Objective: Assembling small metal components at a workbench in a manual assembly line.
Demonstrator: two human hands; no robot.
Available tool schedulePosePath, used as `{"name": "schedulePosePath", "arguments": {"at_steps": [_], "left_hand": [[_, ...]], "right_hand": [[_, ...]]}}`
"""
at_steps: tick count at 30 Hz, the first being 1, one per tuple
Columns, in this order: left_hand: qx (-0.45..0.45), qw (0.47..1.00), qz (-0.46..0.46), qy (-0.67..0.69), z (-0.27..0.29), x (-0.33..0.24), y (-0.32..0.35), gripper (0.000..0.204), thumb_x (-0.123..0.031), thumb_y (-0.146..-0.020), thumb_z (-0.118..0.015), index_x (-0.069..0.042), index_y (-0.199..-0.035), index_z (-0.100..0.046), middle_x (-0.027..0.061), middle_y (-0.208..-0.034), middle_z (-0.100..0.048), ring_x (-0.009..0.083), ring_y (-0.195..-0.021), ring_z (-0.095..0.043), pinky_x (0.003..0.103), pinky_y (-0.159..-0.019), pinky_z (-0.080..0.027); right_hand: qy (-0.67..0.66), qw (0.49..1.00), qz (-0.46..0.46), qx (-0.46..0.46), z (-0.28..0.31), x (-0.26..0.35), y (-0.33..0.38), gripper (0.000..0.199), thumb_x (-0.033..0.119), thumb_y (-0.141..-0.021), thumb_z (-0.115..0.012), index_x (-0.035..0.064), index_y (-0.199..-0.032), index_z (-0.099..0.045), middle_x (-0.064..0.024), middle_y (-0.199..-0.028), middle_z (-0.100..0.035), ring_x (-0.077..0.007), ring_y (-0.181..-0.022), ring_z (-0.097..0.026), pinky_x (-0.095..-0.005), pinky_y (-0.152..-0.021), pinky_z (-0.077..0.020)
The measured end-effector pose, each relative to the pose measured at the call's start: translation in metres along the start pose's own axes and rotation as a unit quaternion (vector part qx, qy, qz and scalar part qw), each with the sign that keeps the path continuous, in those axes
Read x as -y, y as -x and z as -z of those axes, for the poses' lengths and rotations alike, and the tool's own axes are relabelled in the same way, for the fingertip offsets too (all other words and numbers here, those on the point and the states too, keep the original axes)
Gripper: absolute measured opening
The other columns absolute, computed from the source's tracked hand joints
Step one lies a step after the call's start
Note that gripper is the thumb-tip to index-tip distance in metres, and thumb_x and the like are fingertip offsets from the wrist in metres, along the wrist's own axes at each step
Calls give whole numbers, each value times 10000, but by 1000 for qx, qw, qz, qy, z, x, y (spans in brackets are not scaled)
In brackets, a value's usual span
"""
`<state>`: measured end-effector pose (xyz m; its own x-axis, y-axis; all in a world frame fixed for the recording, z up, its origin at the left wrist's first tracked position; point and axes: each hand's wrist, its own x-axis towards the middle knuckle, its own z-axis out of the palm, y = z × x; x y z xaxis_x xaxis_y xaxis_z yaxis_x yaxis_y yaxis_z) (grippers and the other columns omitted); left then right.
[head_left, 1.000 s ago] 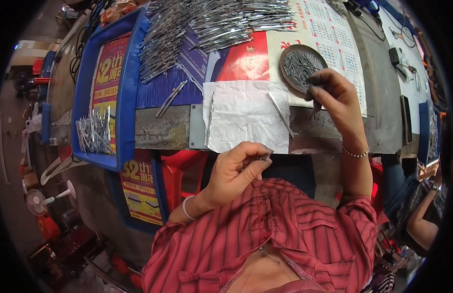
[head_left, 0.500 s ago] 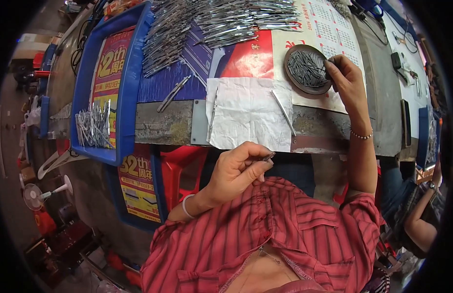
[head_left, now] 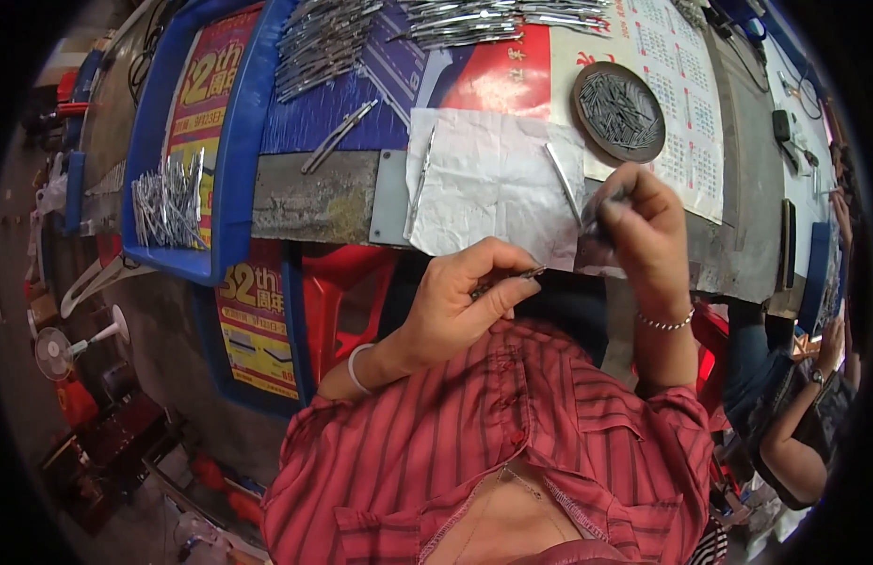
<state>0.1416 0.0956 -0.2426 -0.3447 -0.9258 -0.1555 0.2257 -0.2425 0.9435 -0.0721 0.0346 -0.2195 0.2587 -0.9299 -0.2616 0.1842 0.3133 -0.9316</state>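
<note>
My left hand (head_left: 474, 294) is closed in front of the table edge, thumb and forefinger pinching a thin metal piece (head_left: 538, 272) whose tip alone shows clearly. My right hand (head_left: 642, 224) hovers at the table edge below the round dish (head_left: 584, 121); its fingers are curled together and smeared by motion, so what they hold cannot be made out. Many short dark metal pins (head_left: 621, 110) lie in that dish. Between the hands a crumpled white paper (head_left: 488, 179) covers the table edge. A slim metal strip (head_left: 563, 181) rests near its right side, and another (head_left: 422, 179) near its left.
Heaps of slender metal pieces (head_left: 328, 42) lie at the back. A few more (head_left: 339, 137) lie left of the paper. The blue tray (head_left: 237, 141) at the left holds a bundle of metal pieces (head_left: 169, 202). Below stands a red stool (head_left: 338, 282). Another person's arm (head_left: 799, 443) shows at far right.
My right hand has left the dish and come down toward my left hand, its fingers curled. The left hand keeps its pinch. The whole view has shifted slightly.
</note>
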Motion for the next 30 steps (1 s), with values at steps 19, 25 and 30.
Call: {"name": "schedulePosePath", "arguments": {"at_steps": [19, 25, 30], "left_hand": [[-9, 999, -9, -43, 1, 2, 2, 143, -22, -863, -628, -1, -997, -584, 38, -745, -606, 80, -601, -573, 219, -536, -455], [-59, 937, -202, -278, -2, 3, -1, 105, -16, -848, -648, 6, -944, -611, 67, -741, -627, 100, -579, -580, 230, -525, -472], [-44, 945, -158, -282, 0, -4, -1, 182, -19, -794, -681, -11, -948, -583, 126, -808, -612, 280, -679, -630, 338, -569, -488]], "right_hand": [[-30, 997, -43, 62, -31, -14, 15, 114, 59, -881, -600, 2, -919, -509, -59, -769, -606, -77, -604, -545, -202, -529, -438], [182, 981, 56, 23, -35, -23, 29, 95, 38, -867, -597, -9, -900, -522, -31, -748, -599, -53, -628, -537, -193, -560, -430], [105, 991, 81, 5, -41, -32, 30, 85, 41, -883, -592, -16, -908, -532, -31, -762, -606, -58, -644, -548, -196, -571, -442]]}}
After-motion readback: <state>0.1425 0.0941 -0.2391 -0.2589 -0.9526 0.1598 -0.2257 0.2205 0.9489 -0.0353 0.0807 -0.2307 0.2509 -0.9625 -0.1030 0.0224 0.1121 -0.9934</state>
